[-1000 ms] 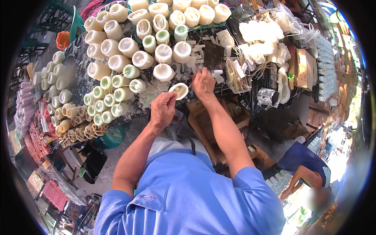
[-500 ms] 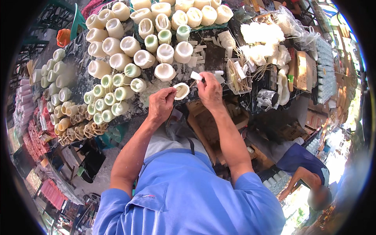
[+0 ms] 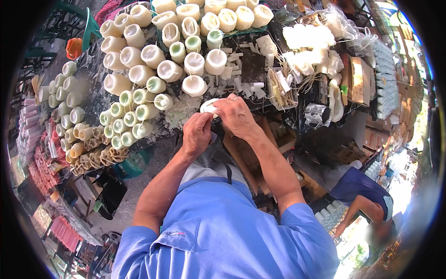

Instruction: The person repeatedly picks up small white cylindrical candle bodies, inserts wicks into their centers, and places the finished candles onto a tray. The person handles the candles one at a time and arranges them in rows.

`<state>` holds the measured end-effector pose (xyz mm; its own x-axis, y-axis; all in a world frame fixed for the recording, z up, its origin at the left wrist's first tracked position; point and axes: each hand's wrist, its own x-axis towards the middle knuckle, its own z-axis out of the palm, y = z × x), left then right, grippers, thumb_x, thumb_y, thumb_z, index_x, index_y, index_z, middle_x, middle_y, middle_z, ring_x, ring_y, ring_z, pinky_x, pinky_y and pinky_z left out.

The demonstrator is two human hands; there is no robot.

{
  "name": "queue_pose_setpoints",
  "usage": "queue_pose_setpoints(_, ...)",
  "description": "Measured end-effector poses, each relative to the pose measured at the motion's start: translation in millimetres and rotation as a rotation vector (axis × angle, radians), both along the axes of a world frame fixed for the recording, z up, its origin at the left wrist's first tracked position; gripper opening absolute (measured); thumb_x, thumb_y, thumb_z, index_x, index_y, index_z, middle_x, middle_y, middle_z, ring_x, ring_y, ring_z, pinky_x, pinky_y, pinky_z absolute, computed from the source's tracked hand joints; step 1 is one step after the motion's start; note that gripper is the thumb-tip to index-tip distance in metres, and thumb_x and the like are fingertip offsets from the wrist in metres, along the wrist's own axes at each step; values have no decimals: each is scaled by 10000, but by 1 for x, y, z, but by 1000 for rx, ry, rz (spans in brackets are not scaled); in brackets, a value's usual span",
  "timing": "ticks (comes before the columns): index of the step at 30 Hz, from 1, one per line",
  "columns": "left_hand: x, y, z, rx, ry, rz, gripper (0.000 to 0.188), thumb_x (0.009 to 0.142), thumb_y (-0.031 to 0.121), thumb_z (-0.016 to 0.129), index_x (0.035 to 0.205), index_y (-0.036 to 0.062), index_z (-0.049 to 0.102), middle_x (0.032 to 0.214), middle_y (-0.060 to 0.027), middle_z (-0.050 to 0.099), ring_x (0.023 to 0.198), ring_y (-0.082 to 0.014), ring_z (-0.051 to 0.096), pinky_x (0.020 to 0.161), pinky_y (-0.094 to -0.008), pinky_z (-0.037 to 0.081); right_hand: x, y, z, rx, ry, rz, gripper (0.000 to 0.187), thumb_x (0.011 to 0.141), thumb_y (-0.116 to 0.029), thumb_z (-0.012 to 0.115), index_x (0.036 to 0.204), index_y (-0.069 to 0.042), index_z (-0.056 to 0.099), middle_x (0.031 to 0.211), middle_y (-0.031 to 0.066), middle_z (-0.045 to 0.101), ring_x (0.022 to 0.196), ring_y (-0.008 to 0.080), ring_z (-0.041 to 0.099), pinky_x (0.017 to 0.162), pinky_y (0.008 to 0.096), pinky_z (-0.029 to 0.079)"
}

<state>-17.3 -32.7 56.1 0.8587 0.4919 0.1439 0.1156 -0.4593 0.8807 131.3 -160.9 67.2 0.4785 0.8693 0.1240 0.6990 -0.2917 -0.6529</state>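
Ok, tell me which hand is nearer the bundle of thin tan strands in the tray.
Right. The right hand is left of the bundle and slightly nearer the person's body; the left hand is farther left, past the right hand.

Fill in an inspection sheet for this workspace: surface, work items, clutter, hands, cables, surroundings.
Surface: dark table, strewn with pale residue.
Work items: whitish cup at the hands, partly hidden; rows of cream cups and greenish cups beyond.
Clutter: loose white pieces, thin sticks, clear plastic.
Hands: left hand pinches the whitish cup's near side; right hand covers its right side, grip unclear.
Cables: nothing seen.
Surroundings: bending co-worker lower right; green chair upper left.
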Motion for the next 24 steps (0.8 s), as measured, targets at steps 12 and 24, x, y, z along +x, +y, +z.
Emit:
queue_pose_setpoints(12,7,14,-4,199,-109,-211,312,797,-102,739,1094,-8,731,1026,-166,768,905,-359,713,791,-450,590,-3,10,-10,-183,-82,14,169,882,-143,701,986,-137,833,1310,108,627,1183,340,587,967,473,481)
queue_pose_setpoints(24,16,34,-7,283,-111,-188,170,898,-61,758,1046,12,719,989,-147,750,905,-360,718,796,-453,590,20,-32,-29,49,-25,-459,145,908,-40,775,1038,-62,713,982,127,712,869,396,719,797,499,601)
